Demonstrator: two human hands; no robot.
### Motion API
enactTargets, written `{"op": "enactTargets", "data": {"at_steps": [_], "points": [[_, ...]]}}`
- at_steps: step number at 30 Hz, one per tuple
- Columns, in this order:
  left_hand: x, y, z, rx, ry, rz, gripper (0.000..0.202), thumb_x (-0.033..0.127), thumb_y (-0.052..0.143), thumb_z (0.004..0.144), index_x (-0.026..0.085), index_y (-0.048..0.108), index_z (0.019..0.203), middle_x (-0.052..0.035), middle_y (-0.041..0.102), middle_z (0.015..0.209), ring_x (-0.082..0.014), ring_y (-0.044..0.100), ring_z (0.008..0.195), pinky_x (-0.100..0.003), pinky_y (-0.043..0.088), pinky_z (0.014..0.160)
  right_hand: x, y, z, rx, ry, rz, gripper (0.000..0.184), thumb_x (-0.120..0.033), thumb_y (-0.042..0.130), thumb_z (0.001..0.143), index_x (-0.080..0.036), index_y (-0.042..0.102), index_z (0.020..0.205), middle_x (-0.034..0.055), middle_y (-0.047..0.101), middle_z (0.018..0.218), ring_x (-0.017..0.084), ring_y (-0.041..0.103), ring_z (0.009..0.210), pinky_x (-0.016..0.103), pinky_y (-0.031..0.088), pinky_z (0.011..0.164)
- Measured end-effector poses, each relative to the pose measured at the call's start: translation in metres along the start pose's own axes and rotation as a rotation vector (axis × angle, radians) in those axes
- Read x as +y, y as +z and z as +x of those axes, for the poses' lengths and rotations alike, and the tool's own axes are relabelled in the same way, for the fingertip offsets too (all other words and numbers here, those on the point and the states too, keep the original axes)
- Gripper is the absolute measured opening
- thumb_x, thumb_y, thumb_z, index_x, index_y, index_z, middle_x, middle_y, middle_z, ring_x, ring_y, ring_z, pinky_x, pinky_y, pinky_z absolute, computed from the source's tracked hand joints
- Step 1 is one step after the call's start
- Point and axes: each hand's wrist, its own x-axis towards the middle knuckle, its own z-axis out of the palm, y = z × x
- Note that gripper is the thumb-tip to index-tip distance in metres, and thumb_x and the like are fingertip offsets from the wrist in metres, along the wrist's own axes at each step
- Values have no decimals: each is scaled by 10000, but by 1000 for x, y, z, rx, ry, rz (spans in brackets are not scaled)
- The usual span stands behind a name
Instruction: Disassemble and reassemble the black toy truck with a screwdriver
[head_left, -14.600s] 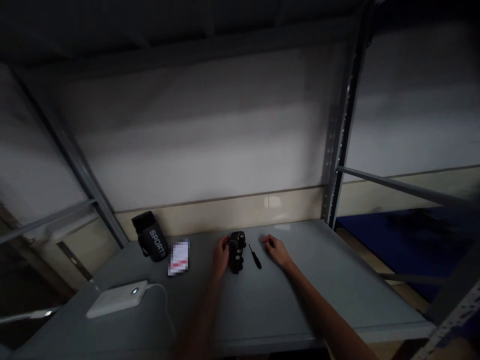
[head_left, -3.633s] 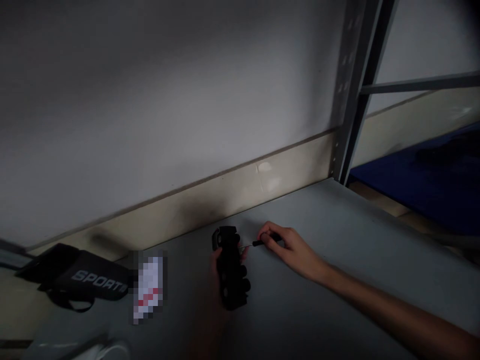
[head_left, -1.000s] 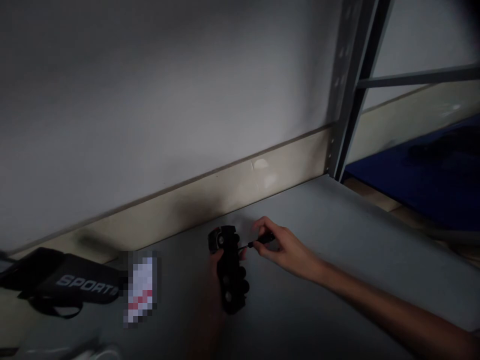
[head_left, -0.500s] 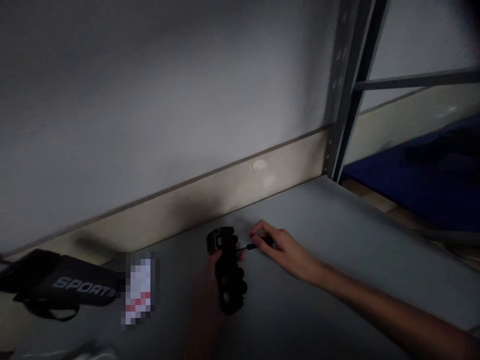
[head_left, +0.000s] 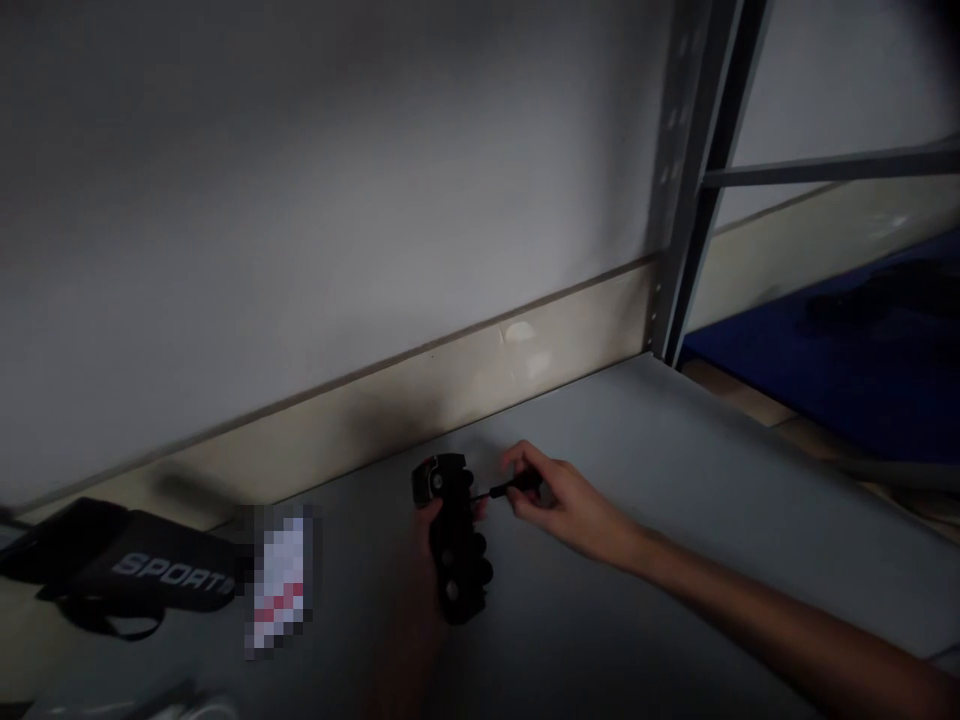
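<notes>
A black handheld device with round buttons rests on the grey shelf surface, gripped from the left and below by my left hand. My right hand pinches a small black-handled screwdriver, whose thin tip points left into the device's upper right side. The scene is dim and my left hand is largely in shadow.
A black pouch marked "SPORT" lies at the left, beside a small blurred white-and-red card. A grey shelving upright stands at the back right, with a blue surface beyond it. A wall runs close behind.
Over the last second the right hand has shifted slightly on the screwdriver, its tip staying at the device. Long before, the screwdriver lay on the shelf beside the device.
</notes>
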Motion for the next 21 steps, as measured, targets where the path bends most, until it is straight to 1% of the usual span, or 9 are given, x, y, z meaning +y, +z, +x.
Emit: {"op": "enactTargets", "data": {"at_steps": [2,5,7,9,13,15,17,19,21], "points": [[0,0,0,-6,1,10,487,598,684,879,192,786,1127,-11,611,633,-125,472,467,-249,371,485,0,0,0,1,5,-14,106,-329,567,1020,-235,579,1067,-19,619,836,156,564,711,273,426,658],[0,0,-1,-31,-11,13,482,594,683,876,189,777,1118,8,564,591,-126,464,449,-246,362,474,-1,0,1,12,58,-46,187,-376,489,1064,-234,601,1019,-41,559,710,154,511,631,281,389,622],[0,1,-2,-41,-25,10,507,610,688,867,176,771,1114,26,516,552,-117,428,417,-238,317,445,0,0,1,30,45,-37,103,-313,568,1003,-235,601,1060,-38,597,757,150,524,644,275,396,629],[0,2,-4,-46,-30,10,532,621,701,861,162,770,1121,36,494,534,-106,401,398,-233,288,431,1,0,1,32,14,-12,170,-254,615,948,-238,592,1115,-24,654,846,152,563,692,268,418,652],[0,5,-5,-68,4,-17,508,586,719,864,141,780,1103,32,512,538,-97,414,408,-229,299,434,5,0,1,4,44,-12,94,-317,575,1010,-234,607,1039,-21,673,804,152,567,668,264,409,634],[1,5,-4,-82,-22,-21,521,595,736,843,127,784,1067,41,482,510,-91,389,389,-225,270,419,6,0,2,1,35,-14,76,-285,611,977,-237,614,1035,-32,667,796,146,559,660,261,413,644],[2,3,-2,-86,-56,-17,554,625,744,824,123,787,1055,50,447,483,-88,360,370,-224,241,410,6,0,2,4,19,-9,129,-247,650,932,-241,614,1055,-34,676,830,144,569,678,259,423,661],[2,2,1,-88,-74,-17,556,635,726,829,140,790,1072,41,463,488,-95,369,372,-224,249,415,4,0,2,14,19,-16,83,-293,630,969,-238,616,1029,-23,687,848,151,590,708,267,433,684],[3,1,2,-113,-85,-25,527,625,700,854,172,790,1108,25,521,527,-97,392,386,-223,281,430,2,0,1,18,31,-26,147,-359,552,1033,-234,618,994,-15,677,822,158,592,708,277,433,686]]}}
